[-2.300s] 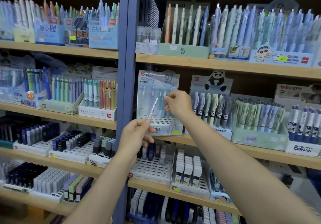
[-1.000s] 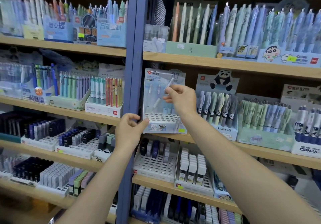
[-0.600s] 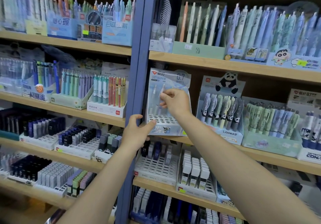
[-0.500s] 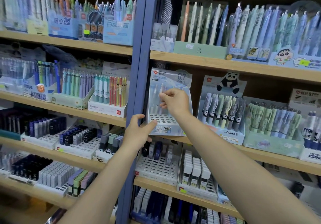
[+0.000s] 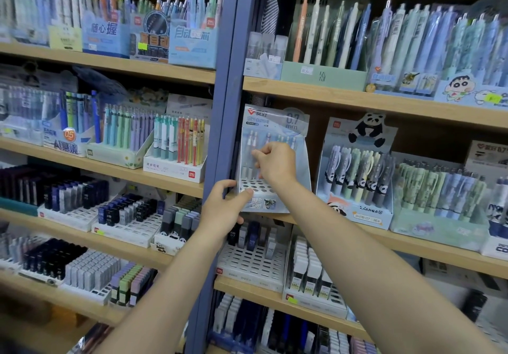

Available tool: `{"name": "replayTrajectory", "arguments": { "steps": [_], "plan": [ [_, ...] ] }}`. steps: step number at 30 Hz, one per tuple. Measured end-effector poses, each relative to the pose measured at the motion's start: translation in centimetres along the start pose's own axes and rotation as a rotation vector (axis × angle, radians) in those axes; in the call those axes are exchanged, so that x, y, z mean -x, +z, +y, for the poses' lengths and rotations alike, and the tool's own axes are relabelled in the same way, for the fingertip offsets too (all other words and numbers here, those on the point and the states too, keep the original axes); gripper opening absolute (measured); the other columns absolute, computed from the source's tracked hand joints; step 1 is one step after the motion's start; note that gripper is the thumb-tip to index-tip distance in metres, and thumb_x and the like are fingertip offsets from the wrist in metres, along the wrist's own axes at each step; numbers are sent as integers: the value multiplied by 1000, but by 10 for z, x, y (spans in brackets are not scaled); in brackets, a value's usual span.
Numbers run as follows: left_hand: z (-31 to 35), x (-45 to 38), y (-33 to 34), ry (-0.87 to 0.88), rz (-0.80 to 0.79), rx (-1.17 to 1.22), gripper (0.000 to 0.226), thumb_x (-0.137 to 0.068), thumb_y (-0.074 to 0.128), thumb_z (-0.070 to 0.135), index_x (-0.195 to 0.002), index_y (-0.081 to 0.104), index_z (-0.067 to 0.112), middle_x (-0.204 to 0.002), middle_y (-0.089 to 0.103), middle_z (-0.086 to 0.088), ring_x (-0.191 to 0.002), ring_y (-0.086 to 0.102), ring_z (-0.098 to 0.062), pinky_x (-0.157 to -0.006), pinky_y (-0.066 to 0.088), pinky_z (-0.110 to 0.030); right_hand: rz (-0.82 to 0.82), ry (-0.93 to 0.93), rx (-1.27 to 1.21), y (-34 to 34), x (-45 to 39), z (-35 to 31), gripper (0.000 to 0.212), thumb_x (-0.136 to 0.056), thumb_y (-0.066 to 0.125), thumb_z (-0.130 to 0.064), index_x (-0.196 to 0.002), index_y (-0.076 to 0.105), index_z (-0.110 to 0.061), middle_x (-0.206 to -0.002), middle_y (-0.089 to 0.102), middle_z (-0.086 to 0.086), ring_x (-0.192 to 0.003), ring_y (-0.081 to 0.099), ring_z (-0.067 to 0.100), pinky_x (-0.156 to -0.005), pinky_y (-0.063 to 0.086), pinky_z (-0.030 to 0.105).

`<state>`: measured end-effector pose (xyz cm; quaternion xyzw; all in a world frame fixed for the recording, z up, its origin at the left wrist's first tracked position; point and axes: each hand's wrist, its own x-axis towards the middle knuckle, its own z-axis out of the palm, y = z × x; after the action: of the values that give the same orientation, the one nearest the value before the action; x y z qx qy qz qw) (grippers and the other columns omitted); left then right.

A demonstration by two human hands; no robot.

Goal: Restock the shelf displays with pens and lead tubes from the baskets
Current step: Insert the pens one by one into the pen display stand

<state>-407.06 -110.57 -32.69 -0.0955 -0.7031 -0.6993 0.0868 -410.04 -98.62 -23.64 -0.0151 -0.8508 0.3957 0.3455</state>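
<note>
Head view showed the right hand [image 5: 275, 165] pinching a pen into the blue display [image 5: 275, 161], left hand [image 5: 224, 208] gripping its base; most holes remained unfilled.

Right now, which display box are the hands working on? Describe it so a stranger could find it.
Find the blue upright post; the display box stands immediately right of it, on the second visible shelf down. Unlike the full panda display beside it, its holed tray is mostly empty, and it's marked 0.7 mm.

Pale blue display box [image 5: 275, 123], white holed tray; black-white panda box [image 5: 357, 178]
</note>
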Motion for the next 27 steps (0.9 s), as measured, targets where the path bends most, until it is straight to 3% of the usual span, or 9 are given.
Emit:
{"name": "replayTrajectory", "arguments": {
  "steps": [5,11,14,16,19,23,27],
  "plan": [
    [-2,4,-1,19,-5,-11,46,-89,67,54,-129,52,36,-107,70,2,-56,64,-4,-52,40,-25,-8,-14,-9,1,3,9,23,-95,67,-22,-76,67,-10,-75,71,9,-72,68,23,-80,57,41],
    [-9,7,7,41,21,-24,46,-89,67,54,-129,53,34,-95,73,4,-65,70,-10,-60,45,-28,15,-163,-93,-24,34,13,20,-96,64,-34,-102,68,-15,-79,65,-4,-73,62,11,-68,51,27],
    [-11,8,14,58,99,-128,43,-90,62,58,-115,54,24,-100,68,2,-71,70,-16,-61,45,-26,56,-262,-94,-42,62,21,18,-99,58,-32,-101,67,-17,-86,63,-6,-75,56,6,-68,48,25],
    [-23,20,15,136,186,-220,39,-92,60,57,-102,52,20,-90,64,2,-75,65,-18,-61,46,-32,94,-325,-93,-50,90,37,18,-99,53,-30,-100,66,-18,-87,62,-6,-76,56,8,-67,47,26],
    [-72,58,13,243,246,-388,30,-99,54,45,-90,51,16,-73,60,-1,-66,58,-17,-58,44,-37,79,-396,-45,-47,148,83,23,-98,49,-31,-100,66,-17,-86,60,-7,-74,54,8,-64,42,22],
    [-178,108,7,180,124,-695,28,-100,54,41,-83,51,19,-67,57,0,-60,55,-18,-50,36,-33,-111,-253,44,-8,241,179,27,-97,46,-34,-96,66,-16,-83,60,-6,-70,52,7,-61,42,24],
    [-293,151,0,70,-64,-911,24,-98,57,36,-104,62,13,-93,62,-5,-86,60,-25,-64,42,-36,-450,183,150,35,337,285,24,-99,56,-32,-89,63,-11,-72,57,-4,-67,56,18,-59,40,35]
  ]
}}
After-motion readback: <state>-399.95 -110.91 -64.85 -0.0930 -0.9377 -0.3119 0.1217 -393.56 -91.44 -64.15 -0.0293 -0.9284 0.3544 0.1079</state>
